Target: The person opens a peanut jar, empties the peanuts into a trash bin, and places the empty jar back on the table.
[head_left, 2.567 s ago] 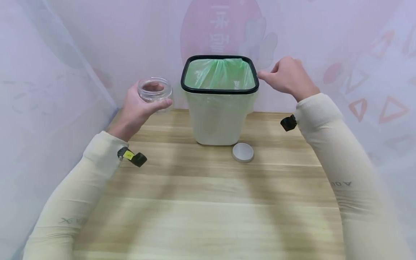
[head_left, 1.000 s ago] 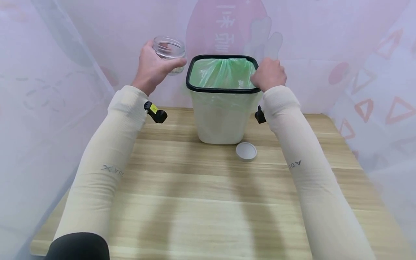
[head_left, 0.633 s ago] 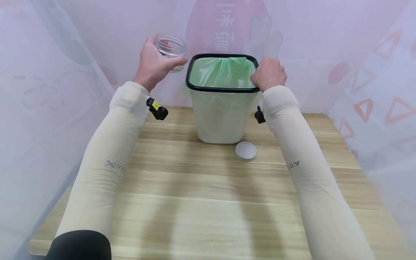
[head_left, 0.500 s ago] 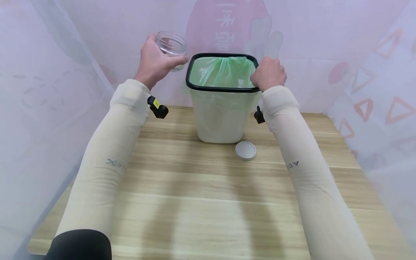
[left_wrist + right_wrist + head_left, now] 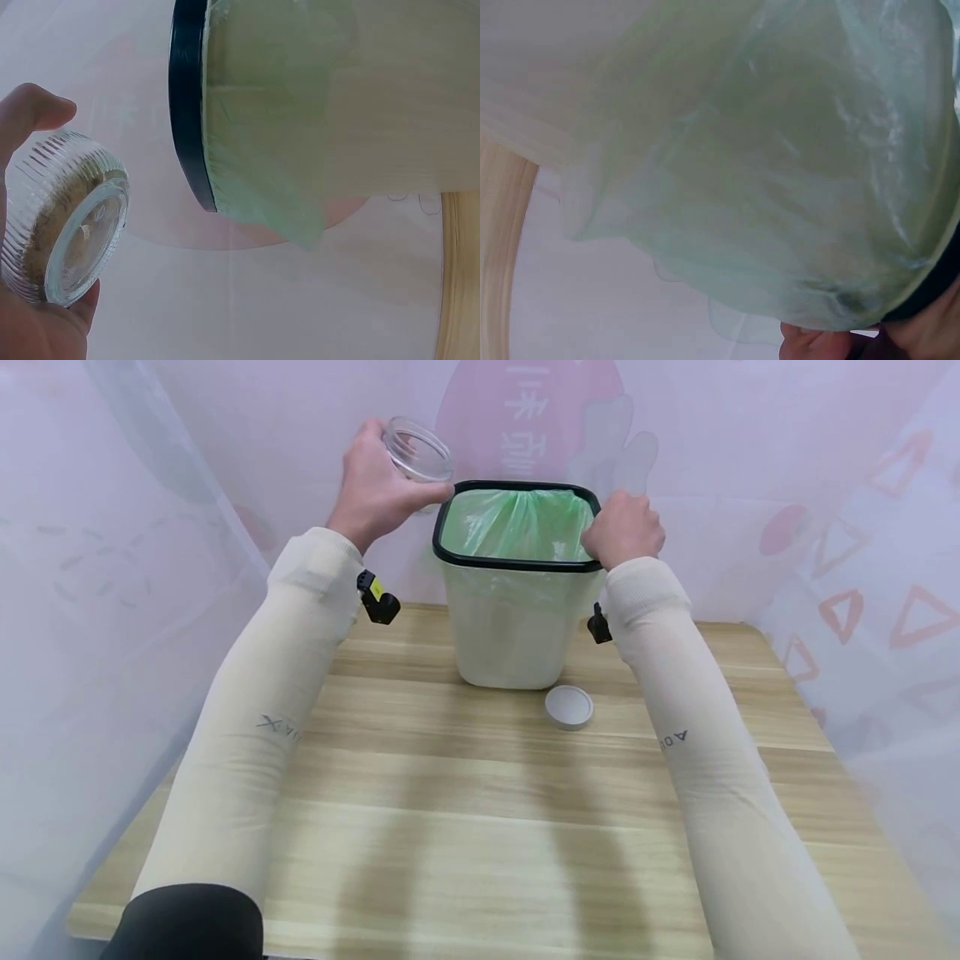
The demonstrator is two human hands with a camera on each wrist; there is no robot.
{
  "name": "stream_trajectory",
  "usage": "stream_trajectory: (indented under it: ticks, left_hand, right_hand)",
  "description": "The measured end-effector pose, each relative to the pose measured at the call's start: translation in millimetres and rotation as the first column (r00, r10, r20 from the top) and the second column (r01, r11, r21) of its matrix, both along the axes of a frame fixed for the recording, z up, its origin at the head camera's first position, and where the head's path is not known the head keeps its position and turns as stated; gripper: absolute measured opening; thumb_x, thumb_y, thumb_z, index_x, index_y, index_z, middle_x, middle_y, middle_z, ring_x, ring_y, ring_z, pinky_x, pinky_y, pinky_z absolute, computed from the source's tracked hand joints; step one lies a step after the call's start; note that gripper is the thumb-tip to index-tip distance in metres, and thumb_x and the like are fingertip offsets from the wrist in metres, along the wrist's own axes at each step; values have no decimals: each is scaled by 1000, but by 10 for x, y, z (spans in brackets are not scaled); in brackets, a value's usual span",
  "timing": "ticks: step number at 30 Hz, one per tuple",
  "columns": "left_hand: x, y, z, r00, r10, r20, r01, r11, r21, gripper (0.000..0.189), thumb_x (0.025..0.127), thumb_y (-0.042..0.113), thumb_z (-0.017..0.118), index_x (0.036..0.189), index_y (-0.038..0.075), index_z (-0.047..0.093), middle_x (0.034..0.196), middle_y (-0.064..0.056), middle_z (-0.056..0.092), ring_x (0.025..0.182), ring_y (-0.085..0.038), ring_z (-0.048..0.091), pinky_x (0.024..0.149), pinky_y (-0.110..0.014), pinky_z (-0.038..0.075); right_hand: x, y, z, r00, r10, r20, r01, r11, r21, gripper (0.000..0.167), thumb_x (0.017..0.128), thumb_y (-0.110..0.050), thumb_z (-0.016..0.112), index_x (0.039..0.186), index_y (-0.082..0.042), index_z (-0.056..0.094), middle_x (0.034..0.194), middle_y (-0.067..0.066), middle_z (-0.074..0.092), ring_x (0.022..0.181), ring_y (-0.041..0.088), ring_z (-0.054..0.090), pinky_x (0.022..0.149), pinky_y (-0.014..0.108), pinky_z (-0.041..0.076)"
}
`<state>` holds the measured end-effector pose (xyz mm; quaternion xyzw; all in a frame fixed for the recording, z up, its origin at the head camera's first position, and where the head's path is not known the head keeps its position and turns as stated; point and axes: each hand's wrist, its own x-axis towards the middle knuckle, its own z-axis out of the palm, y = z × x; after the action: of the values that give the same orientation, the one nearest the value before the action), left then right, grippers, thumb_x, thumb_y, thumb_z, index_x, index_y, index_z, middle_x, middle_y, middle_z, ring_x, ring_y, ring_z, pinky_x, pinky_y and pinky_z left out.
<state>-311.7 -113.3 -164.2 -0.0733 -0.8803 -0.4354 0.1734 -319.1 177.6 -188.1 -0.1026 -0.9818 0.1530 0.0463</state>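
Note:
My left hand (image 5: 378, 489) grips a clear glass jar (image 5: 420, 452) just left of the trash bin (image 5: 510, 627), at rim height and above. The open mouth of the jar tips toward the bin. Through its ribbed glass wall in the left wrist view, brownish contents (image 5: 64, 206) show near the base. My right hand (image 5: 624, 529) holds the right front corner of the black rim (image 5: 517, 565); its fingers (image 5: 810, 345) show beneath the rim in the right wrist view. A green plastic bag (image 5: 525, 522) lines the bin, its edge hanging outside under the rim.
A round white lid (image 5: 568, 707) lies on the wooden table (image 5: 487, 843) in front of the bin's right side. Printed white curtains (image 5: 847, 552) stand close behind and at both sides. A dark round object (image 5: 183, 922) is at the lower left edge.
My left hand has raised the jar and brought it right toward the bin, tilting it more. My right hand has moved left onto the rim and stayed there over the last second.

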Motion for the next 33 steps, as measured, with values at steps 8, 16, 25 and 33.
stream_trajectory:
  ticks: [8,16,25,33]
  left_hand:
    - [-26,87,19,999,1,-37,-4,996,-88,84,80,34,84,148,8,42,149,-8,52,131,-17,56,108,-23,53]
    - [-81,176,1,994,-19,-110,-1,983,-182,81,75,25,87,143,5,47,128,1,50,127,-13,50,103,-17,50]
    - [-71,216,-14,988,-58,-146,13,958,-288,85,73,21,88,145,4,46,134,-5,51,127,-15,47,110,-21,45]
    - [-43,217,-21,979,-111,-168,35,915,-403,91,76,23,87,152,2,41,149,-13,49,138,-25,44,118,-26,42]
  right_hand:
    - [-2,7,-3,1000,-7,0,7,1000,-4,15,99,-20,50,99,-7,58,107,15,61,88,30,58,64,38,50]
    - [10,16,6,1000,-12,4,13,1000,-5,19,99,-20,48,106,-6,59,120,19,64,94,31,59,67,40,52]
    - [21,-15,17,1000,-7,14,7,1000,-15,20,99,-19,48,109,-6,59,120,18,64,95,31,60,69,41,53]
    - [0,-34,2,1000,-8,6,8,1000,-7,14,98,-18,49,102,-8,58,112,16,64,89,30,59,63,39,52]
